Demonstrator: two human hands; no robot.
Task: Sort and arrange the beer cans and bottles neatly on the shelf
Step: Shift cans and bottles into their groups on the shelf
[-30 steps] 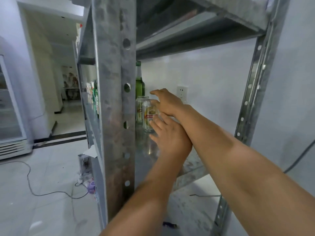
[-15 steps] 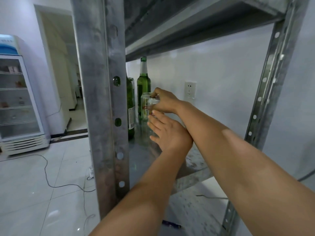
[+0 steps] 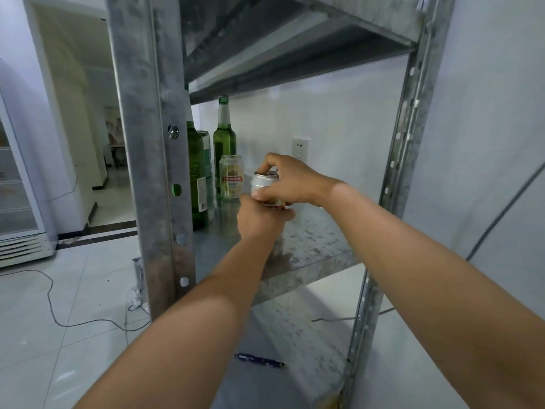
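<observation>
Silver can (image 3: 261, 182) moved off the gold can (image 3: 231, 178) toward the shelf (image 3: 309, 240) front; left hand (image 3: 259, 224) and right hand (image 3: 295, 181) fingers grip it.

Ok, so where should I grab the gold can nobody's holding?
I'd take the gold can round its middle, from the near side. It stands upright, so its round wall suits a wrapping grip. A green bottle stands close behind, another bottle to its left, and the left hand and right hand hold the silver can on its right.
</observation>
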